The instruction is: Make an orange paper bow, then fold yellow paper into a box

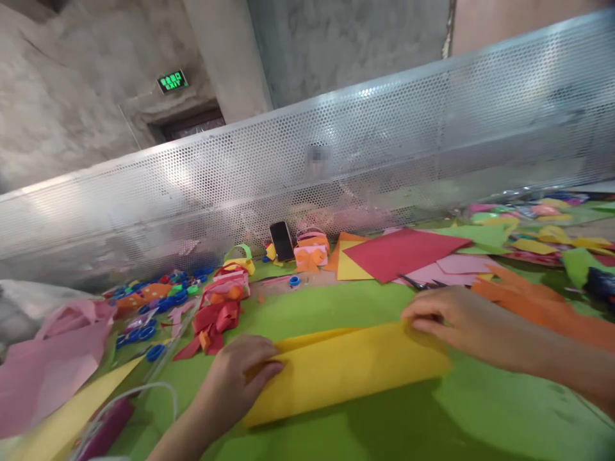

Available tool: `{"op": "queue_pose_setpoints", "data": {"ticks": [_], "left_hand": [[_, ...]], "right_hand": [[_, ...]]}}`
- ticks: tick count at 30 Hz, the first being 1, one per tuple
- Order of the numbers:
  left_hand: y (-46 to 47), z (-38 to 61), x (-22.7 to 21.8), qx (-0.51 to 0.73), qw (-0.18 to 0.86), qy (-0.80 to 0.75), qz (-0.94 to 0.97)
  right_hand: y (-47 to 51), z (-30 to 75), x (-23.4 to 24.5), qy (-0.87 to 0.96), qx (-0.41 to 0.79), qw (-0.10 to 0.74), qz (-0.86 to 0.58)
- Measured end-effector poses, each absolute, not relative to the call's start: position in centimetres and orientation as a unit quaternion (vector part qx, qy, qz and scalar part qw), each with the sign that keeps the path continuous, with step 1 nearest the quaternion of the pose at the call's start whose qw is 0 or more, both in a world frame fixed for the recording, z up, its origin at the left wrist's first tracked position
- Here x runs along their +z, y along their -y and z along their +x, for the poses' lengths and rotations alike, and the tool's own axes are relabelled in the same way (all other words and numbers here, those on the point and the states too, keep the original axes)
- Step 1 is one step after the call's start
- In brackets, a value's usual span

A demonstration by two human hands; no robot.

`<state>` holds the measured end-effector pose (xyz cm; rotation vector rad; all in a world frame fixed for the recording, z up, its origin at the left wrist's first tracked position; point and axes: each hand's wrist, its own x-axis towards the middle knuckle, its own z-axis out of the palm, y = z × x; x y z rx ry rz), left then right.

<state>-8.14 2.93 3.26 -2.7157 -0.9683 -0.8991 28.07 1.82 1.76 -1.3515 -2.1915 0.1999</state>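
Observation:
A yellow craft sheet (pixel 346 374), felt-like and folded over lengthwise, is stretched between my two hands above a green surface. My left hand (pixel 240 371) pinches its left end at the upper edge, thumb in front. At the upper right corner, my right hand (pixel 444 314) grips the sheet between thumb and fingers. Just behind the right hand lie dark scissors (pixel 416 282), partly hidden. Red strips and bows (pixel 216 323) are heaped beyond my left hand.
A perforated metal panel (pixel 288 160) runs along the back. A phone (pixel 281 241) leans there beside a small pink-and-orange bag (pixel 311 253). Coloured sheets, including a red one (pixel 403 253), and orange pieces (pixel 542 301) lie right. A pink bag (pixel 57 358) and purple glue gun (pixel 108 429) are left.

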Motion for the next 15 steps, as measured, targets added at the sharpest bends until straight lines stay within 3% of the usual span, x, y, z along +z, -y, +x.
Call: {"op": "queue_pose_setpoints", "data": {"ticks": [9,13,15], "left_hand": [[-2.5,-7.3,4.4,-0.316,0.127,0.204,-0.918],[-2.0,-7.0,4.1,-0.31,0.135,0.168,-0.926],[-2.3,-7.7,3.8,-0.335,0.133,0.238,-0.902]], "right_hand": [[-0.2,25.6,1.5,0.876,-0.103,0.253,-0.397],[0.0,25.6,0.9,0.907,0.04,0.193,-0.372],[-0.6,26.3,1.2,0.867,0.141,0.245,-0.41]]}}
